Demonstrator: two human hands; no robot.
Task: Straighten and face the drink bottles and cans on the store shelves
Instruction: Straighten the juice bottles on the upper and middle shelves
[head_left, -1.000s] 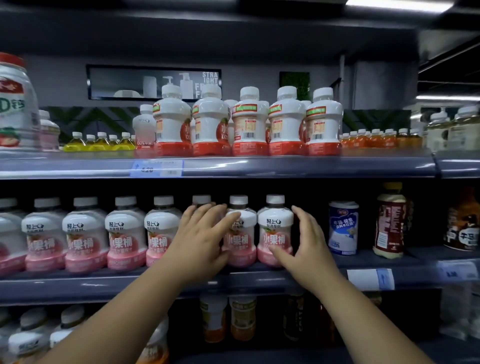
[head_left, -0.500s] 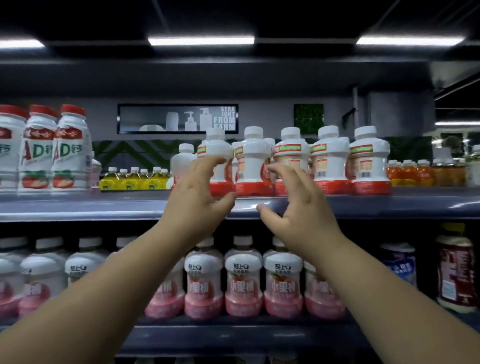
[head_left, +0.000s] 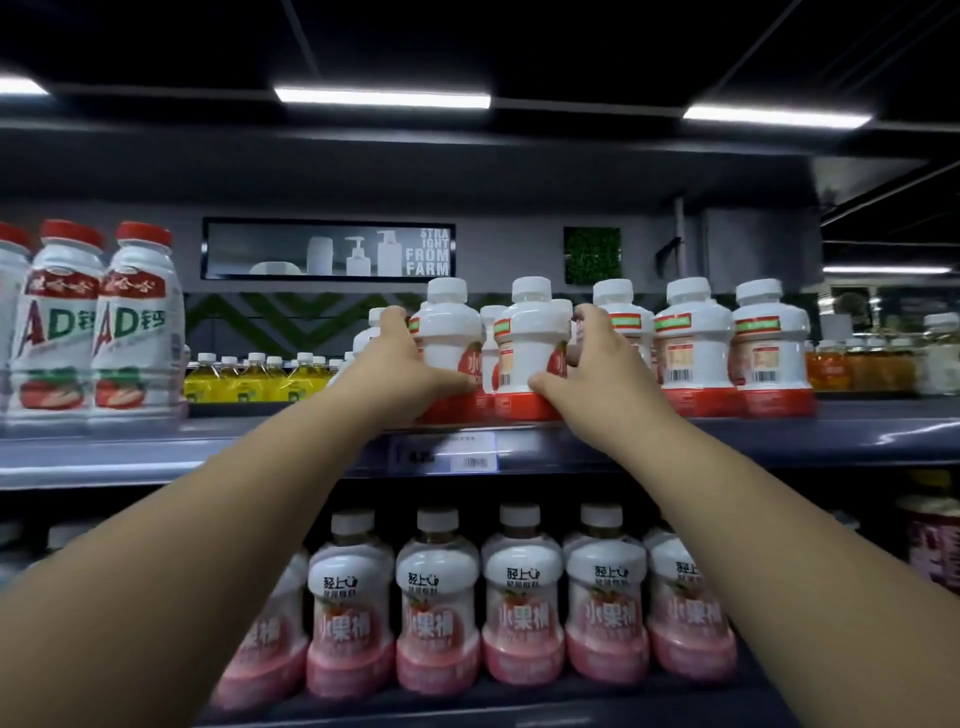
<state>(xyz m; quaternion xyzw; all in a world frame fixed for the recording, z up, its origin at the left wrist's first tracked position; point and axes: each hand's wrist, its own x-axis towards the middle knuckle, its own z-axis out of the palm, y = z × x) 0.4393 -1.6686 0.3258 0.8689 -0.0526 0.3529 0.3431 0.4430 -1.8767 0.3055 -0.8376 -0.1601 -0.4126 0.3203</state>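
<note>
Upper shelf (head_left: 208, 457), front edge: left hand (head_left: 395, 364) grasps left bottle (head_left: 449, 348), right hand (head_left: 597, 374) grasps right bottle (head_left: 530, 348); 2 bottles just beside each other; open shelf front leftward.

A wall sign (head_left: 328, 249) hangs near a seemingly leafy green panel (head_left: 592, 255).

Wall sign (head_left: 328, 249) ahead of you: "STRA IGHT FROM FARM", white letters. Red-capped bottles (head_left: 137, 332), upper shelf, your left: "AD钙". Pink bottles (head_left: 436, 608), lower shelf: "轻上" on top, large "小果" beneath, last character unclear. White-and-red bottles (head_left: 691, 348): barcodes face you, digits unreadable. Shelf price tag (head_left: 447, 453): too blurred for you to read.
</note>
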